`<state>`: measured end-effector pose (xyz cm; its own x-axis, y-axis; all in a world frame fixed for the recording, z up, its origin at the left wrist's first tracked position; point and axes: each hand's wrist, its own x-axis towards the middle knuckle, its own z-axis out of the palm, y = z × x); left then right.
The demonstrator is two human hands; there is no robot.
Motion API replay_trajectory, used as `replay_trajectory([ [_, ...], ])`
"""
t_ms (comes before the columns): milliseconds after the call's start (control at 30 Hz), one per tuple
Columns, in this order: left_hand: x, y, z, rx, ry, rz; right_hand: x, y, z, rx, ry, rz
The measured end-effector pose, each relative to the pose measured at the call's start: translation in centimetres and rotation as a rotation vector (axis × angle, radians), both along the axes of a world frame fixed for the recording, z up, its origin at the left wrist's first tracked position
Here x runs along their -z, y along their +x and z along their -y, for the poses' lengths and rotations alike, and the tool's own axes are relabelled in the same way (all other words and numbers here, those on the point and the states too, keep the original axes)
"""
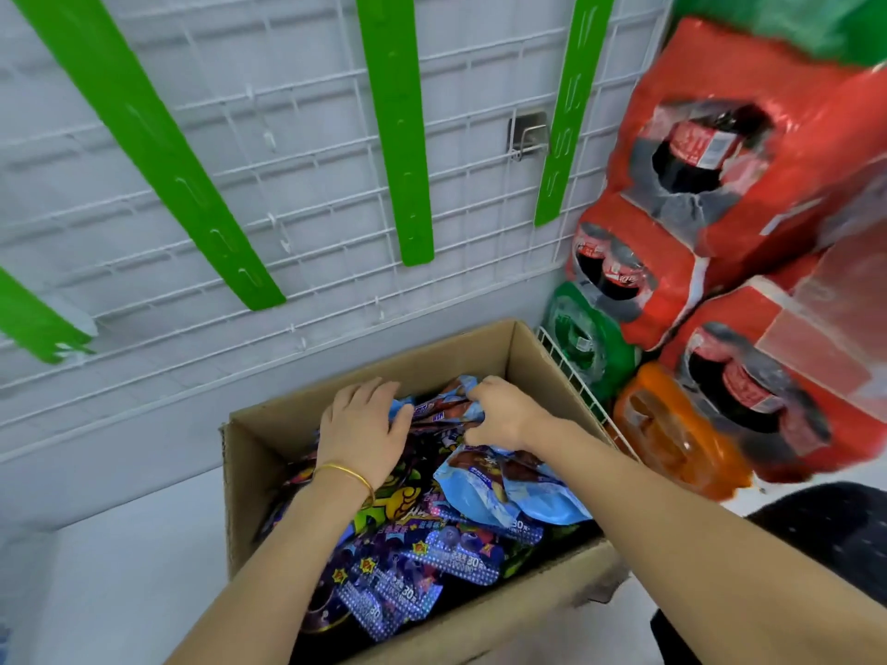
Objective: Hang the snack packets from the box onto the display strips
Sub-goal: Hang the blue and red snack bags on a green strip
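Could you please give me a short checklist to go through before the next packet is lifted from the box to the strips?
1. Right hand has a grip on the blue packet: ok.
2. Left hand is free to help: ok, it rests on the packets with fingers fairly straight.
3. Only one packet is in the grip: cannot tell.
4. The packet's hanging hole is intact: cannot tell, it is hidden.
5. Green strips have room: ok, nothing hangs on them.
6. Box is open: ok.
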<state>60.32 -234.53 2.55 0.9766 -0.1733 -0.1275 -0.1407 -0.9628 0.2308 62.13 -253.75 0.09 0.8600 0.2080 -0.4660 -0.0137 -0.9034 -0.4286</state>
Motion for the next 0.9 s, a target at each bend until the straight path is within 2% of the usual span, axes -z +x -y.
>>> replay_trajectory([
  [300, -4.1, -1.2, 1.3, -0.063, -0.042, -0.054, -1.4, -1.5, -1.0, -0.038, -0.166, 0.15],
  [533, -5.2, -2.4, 1.0, -0.09, -0.212, -0.062, -3.6, -4.3, 1.1, 0.096, 0.071, 0.361],
  [600, -5.6, -2.5, 1.8, -0.145, -0.339, -0.077, -4.4, -4.4, 1.9, 0.142, 0.14, 0.39],
  [700, -5.6, -1.7, 2.9, -0.381, -0.585, -0.172, -6.2, -4.2, 3.1, 0.182, 0.225, 0.455],
  [833, -6.1, -0.2, 3.9, -0.779, -1.254, -0.474, -8.5, -4.7, 3.7, 0.124, 0.292, 0.578],
  [900, -6.5, 0.3, 4.5, -0.833, -1.484, -0.464, -9.0, -4.7, 3.4, 0.031, 0.295, 0.604],
])
